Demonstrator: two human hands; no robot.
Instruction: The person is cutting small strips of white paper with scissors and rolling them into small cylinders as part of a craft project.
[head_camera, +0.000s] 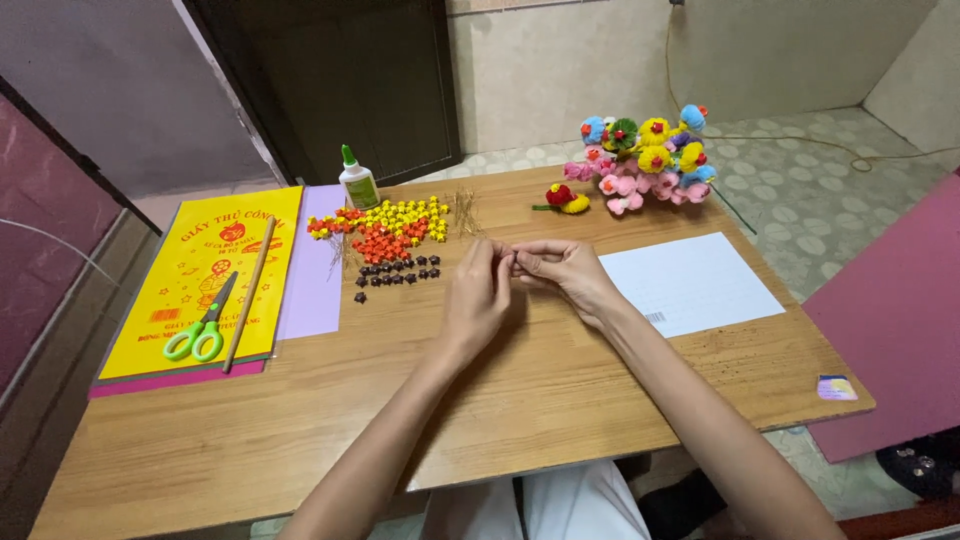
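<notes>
My left hand (478, 295) and my right hand (560, 270) meet fingertip to fingertip above the middle of the wooden table (520, 400). Their fingers are pinched together around something very small that I cannot make out. Just beyond the fingers lie small folded paper stars in yellow (405, 213), orange (385, 240) and dark brown (398, 272). A bundle of thin wires (465, 212) lies beside the stars.
A white glue bottle (358, 183) stands at the back. Green-handled scissors (203, 322) and a wooden stick (249, 295) rest on a yellow paper pack (215, 250) at left. Pompom flowers (650, 155) lie at the back right, a white sheet (690, 282) to the right.
</notes>
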